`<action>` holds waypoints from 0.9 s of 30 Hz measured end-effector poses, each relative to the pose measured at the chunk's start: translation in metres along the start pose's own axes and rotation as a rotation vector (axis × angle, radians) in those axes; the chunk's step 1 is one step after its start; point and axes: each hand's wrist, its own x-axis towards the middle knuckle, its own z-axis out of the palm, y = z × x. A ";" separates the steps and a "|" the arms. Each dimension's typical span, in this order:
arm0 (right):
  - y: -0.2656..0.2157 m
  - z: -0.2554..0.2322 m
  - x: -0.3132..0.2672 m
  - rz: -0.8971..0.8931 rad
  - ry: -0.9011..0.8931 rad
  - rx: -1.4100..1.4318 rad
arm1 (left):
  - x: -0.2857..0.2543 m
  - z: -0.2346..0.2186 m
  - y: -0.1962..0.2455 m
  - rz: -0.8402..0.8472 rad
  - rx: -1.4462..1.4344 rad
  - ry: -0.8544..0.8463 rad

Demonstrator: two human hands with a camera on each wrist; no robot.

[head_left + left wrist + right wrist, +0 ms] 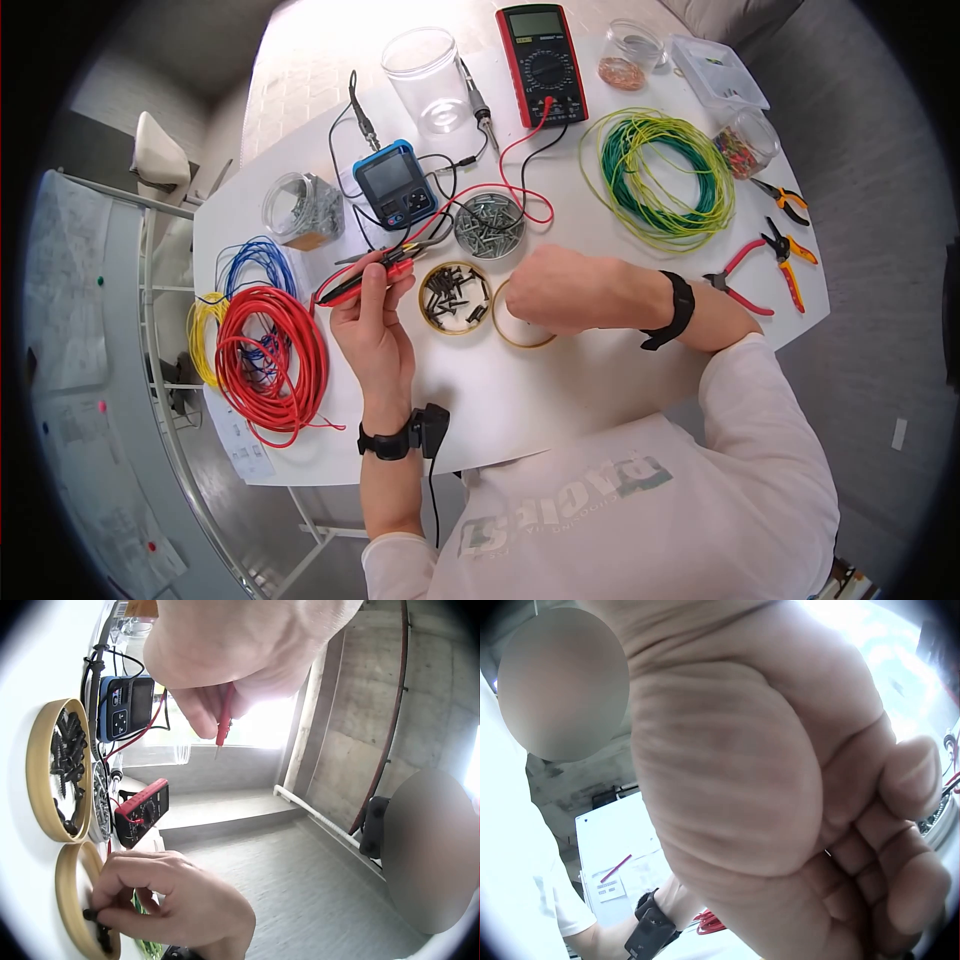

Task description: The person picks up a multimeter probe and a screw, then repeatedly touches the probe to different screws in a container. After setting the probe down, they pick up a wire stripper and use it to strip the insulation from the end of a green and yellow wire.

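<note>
The left hand (377, 338) grips red and black probes (346, 291). The right hand (176, 904) pinches 1 black screw (91, 915), likely light, hard and best held by its head.

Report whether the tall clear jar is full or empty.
Empty: the jar has see-through walls, and nothing shows inside it.

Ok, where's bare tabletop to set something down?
Near stretch of table, between left hand, the two bowls and the shirt. Smaller patch: between red lead, green coil and right hand. Crowded: around tester, iron and metal screws.
</note>
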 end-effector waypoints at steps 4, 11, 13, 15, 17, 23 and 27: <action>0.000 0.000 0.002 0.009 0.018 0.043 | 0.000 0.001 0.001 -0.001 0.010 0.005; 0.024 -0.004 0.018 -0.049 0.308 0.539 | 0.000 0.001 0.002 0.001 0.014 -0.002; 0.025 -0.011 0.021 0.005 0.295 0.800 | -0.001 0.004 0.003 -0.006 0.019 0.000; 0.025 -0.018 0.023 0.071 0.237 1.232 | -0.002 0.003 0.003 -0.016 0.016 -0.013; 0.025 -0.015 0.028 0.032 0.311 1.394 | -0.003 0.004 0.001 -0.028 0.012 -0.025; 0.020 -0.014 0.029 -0.052 0.410 1.550 | -0.003 0.002 -0.004 -0.071 0.050 -0.049; 0.017 -0.017 0.026 -0.072 0.415 1.503 | -0.003 0.004 -0.004 -0.077 0.060 -0.054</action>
